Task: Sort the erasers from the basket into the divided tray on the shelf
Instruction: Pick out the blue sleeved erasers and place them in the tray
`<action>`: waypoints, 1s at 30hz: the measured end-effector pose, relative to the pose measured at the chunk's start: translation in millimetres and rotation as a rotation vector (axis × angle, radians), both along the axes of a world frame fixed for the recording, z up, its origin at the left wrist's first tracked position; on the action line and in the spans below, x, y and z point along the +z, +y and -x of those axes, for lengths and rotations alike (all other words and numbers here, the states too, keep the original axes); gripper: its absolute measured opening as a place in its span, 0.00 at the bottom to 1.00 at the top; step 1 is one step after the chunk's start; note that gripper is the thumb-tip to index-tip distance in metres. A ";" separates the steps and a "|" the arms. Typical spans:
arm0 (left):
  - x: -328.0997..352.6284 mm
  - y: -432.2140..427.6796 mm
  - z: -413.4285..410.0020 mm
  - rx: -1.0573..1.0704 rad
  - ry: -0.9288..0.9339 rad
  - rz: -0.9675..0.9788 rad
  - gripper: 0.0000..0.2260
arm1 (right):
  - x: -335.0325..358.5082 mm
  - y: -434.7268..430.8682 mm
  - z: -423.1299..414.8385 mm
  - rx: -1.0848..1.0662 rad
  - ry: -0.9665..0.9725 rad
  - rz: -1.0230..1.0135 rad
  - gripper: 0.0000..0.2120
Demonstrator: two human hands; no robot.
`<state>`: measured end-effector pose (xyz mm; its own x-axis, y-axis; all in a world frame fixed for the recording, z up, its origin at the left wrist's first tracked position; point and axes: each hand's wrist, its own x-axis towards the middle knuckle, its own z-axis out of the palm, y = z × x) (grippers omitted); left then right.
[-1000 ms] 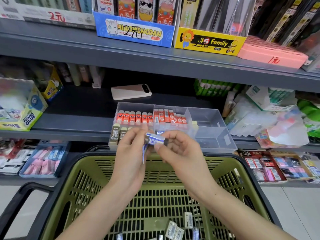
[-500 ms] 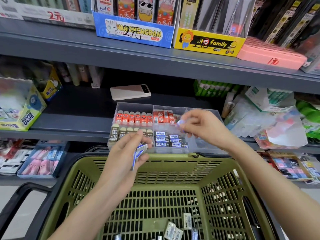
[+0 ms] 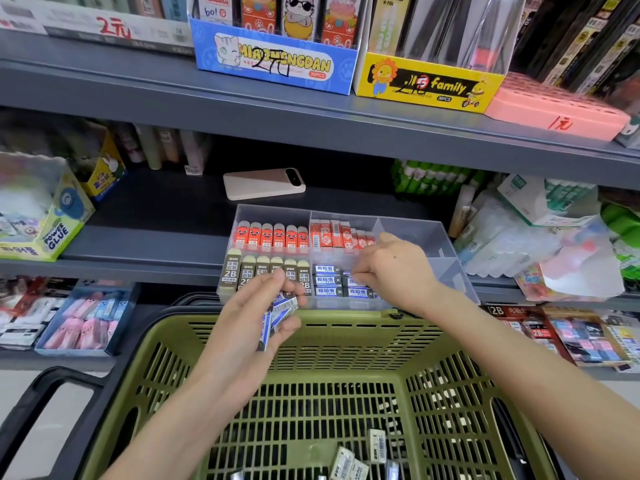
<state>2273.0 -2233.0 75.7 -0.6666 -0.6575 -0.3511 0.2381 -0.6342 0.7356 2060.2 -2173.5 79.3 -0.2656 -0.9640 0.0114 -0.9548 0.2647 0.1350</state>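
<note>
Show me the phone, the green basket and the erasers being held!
phone (image 3: 261, 185), head view, middle of its back.
green basket (image 3: 339, 318), head view, far rim.
held erasers (image 3: 285, 306), head view, barcode wrapper.

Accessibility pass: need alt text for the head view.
A person's left hand holds a few blue-and-white erasers over a green basket while the right hand reaches its fingers into the blue-eraser compartment of a clear divided tray on a grey shelf. Other compartments hold red erasers and beige erasers; loose erasers lie in the basket.
</note>
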 end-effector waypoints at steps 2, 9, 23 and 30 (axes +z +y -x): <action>1.0 0.5 1.3 -0.005 0.024 -0.055 0.09 | -1.3 -0.1 -2.4 0.046 0.024 -0.014 0.10; 10.5 4.2 5.6 0.003 0.136 -0.326 0.14 | 0.7 1.4 1.3 0.125 -0.044 -0.061 0.15; 19.5 7.2 13.3 -0.108 0.051 -0.317 0.22 | 42.8 22.5 -66.2 0.227 -0.603 0.242 0.09; 14.0 5.4 9.1 -0.158 -0.023 -0.312 0.16 | 48.3 29.8 -21.8 -0.046 -0.768 0.417 0.06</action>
